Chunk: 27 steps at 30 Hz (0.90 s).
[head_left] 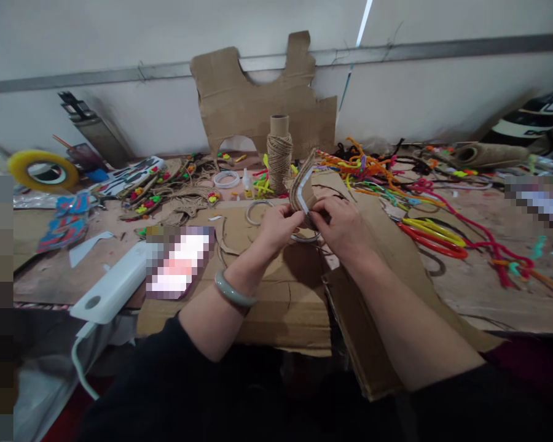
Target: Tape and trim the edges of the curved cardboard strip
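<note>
Above a cardboard sheet (276, 325), a bent brown piece with a white strip along its edge (300, 190) stands up between my hands. It looks like cardboard wrapped in jute twine. My left hand (275, 232) pinches its lower end, with a pale green bangle (234, 290) on the wrist. Fingers of my right hand (341, 226) are closed on the same lower end from the other side. A ring (258, 213) lies just behind my left hand, and part of another pale ring shows beneath the held piece. Just beyond stands a spool of jute twine (279, 153).
Yellow and red-handled scissors (433, 236) and colourful cords (483, 233) lie to the right. On the left are a white power strip (115, 282), a phone with a blurred screen (180, 264), a tape roll (43, 172) and twine ornaments (184, 199). Cut cardboard (267, 104) leans on the wall.
</note>
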Tool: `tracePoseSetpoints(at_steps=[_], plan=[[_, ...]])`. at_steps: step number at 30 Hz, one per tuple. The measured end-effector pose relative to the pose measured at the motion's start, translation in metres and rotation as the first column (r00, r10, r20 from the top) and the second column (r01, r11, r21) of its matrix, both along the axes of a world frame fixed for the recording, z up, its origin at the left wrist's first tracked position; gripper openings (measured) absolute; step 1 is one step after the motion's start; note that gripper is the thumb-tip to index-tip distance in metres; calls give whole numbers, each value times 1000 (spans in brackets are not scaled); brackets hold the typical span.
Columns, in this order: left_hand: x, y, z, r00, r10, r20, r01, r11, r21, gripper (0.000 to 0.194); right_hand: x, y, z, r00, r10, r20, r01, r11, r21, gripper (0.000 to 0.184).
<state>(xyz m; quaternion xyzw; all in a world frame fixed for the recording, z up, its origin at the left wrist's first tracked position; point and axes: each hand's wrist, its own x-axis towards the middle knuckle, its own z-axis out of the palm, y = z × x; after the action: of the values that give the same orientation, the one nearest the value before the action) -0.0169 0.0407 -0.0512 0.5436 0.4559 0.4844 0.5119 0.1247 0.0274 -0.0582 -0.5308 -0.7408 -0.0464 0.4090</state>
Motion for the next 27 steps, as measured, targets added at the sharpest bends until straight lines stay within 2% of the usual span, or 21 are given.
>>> tracePoseSetpoints(at_steps=[9,17,21,27], plan=[[-3,3,-3,998,-4,-70,9,998,63,10,0,1,-3,1000,5,-26,-5,1000,7,15],[-3,1,0,999,32,8,-32,998,49,12,1,0,-2,998,35,-54,-35,999,9,12],[-3,1,0,1000,5,-3,-5,999,46,11,1,0,-1,999,28,-36,-28,1000,-5,10],[-3,3,0,999,53,8,-54,998,27,13,1,0,-1,997,51,-64,-51,999,9,10]])
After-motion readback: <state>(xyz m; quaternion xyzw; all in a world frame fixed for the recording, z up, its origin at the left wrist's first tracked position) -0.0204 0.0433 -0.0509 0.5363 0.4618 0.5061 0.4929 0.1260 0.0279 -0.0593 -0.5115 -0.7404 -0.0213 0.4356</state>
